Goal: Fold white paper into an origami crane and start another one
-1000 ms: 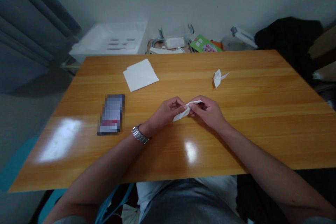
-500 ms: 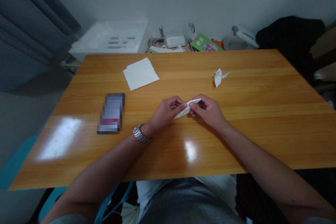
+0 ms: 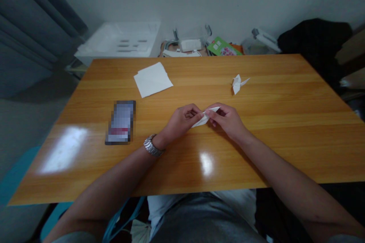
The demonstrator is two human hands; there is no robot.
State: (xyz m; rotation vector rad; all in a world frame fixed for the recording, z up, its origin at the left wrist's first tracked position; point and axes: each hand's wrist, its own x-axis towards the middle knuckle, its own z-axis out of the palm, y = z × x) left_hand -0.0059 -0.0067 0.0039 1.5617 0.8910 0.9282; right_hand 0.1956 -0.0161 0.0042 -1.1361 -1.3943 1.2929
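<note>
A narrow piece of folded white paper (image 3: 202, 120) is pinched between my two hands, just over the middle of the wooden table. My left hand (image 3: 186, 118), with a metal watch on its wrist, grips the paper with thumb and fingers near its middle. My right hand (image 3: 226, 118) pinches it close beside, thumb on top; part of the far end shows above that thumb. The fingers behind the paper are partly hidden. Farther back to the right stands a folded white paper crane (image 3: 237, 84). Flat white paper sheets (image 3: 153, 80) lie at the back left.
On the left of the wooden table (image 3: 273, 121) lies a phone (image 3: 121, 122) with a blurred screen. Beyond the far edge are a white foam box (image 3: 125, 38), a green booklet (image 3: 221, 46) and a clear plastic bin (image 3: 256, 46). A black cloth-like heap (image 3: 310, 38) is at the far right.
The folded paper has shifted very slightly to the right and turned a little in my fingers. Both hands keep their pinch; the other things stay put.
</note>
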